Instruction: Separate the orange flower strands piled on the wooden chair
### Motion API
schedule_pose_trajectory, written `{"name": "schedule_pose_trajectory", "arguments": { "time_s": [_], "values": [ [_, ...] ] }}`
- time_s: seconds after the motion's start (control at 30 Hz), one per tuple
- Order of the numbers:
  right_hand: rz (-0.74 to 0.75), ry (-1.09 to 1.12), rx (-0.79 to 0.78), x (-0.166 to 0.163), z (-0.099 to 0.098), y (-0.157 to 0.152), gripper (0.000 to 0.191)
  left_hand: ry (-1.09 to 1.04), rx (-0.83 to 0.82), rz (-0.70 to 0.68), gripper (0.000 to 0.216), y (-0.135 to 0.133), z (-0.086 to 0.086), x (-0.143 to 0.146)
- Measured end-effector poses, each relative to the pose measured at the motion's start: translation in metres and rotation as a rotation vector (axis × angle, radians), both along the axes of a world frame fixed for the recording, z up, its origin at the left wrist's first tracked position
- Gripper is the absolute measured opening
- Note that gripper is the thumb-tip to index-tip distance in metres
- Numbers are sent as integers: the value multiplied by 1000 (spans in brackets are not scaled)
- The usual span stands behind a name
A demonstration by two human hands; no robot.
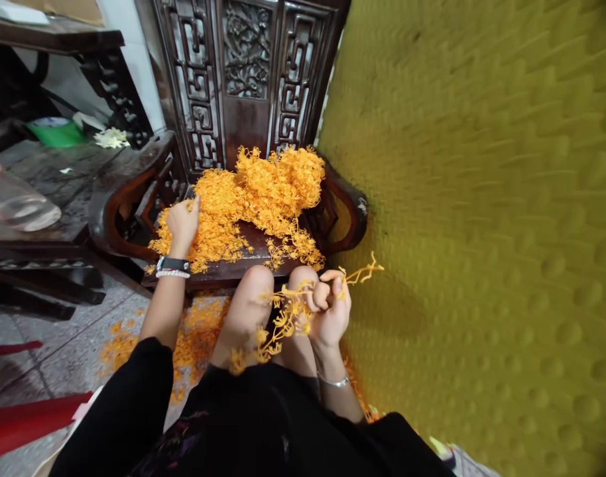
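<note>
Carved chair [243, 79] | left hand [182, 224] fingertips buried in orange pile [263, 192] | right hand [329, 308] pinching strand [288, 318]

- The heap of flower sprigs [263, 192] on the chair seat is bright orange-yellow.
- The sprig strand [288, 315] in the right hand [327, 308] is the same orange.
- The carved chair [248, 73] is dark reddish-brown, its back cut in angular fretwork around a floral panel.
- The big sheet [482, 218] at right is olive-yellow with rows of raised bumps.
- The left hand [182, 222] wears a black wristband with a white one beside it.
- The floor [64, 358] is speckled grey tile, strewn with orange bits.
- The clothing [263, 424] is black.
- The far-left bowl [57, 131] is green.
</note>
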State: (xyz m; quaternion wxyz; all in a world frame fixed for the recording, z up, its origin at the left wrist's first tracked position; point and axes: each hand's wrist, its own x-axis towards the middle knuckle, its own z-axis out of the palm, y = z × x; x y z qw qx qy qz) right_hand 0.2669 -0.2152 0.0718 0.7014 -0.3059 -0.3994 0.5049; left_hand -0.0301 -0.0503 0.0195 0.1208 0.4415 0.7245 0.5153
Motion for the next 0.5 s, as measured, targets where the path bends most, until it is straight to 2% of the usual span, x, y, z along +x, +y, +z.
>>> {"name": "schedule_pose_trajectory", "arguments": {
  "time_s": [0.1,0.2,0.3,0.37,0.43,0.5],
  "values": [
    [126,47,-29,7,3,11,30,80,-105,-18,35,0,-18,-4],
    [252,89,-53,15,10,18,33,150,-146,-28,46,-1,-31,-2],
    [333,179,-16,21,13,29,32,209,-50,-57,59,-11,-20,18],
    [358,232,4,22,10,40,31,133,68,-237,50,-30,0,45],
    [354,253,25,21,5,50,31,-84,130,-619,43,-59,23,80],
    [350,223,50,19,0,58,32,-270,118,-971,41,-92,40,117]
  ]
}}
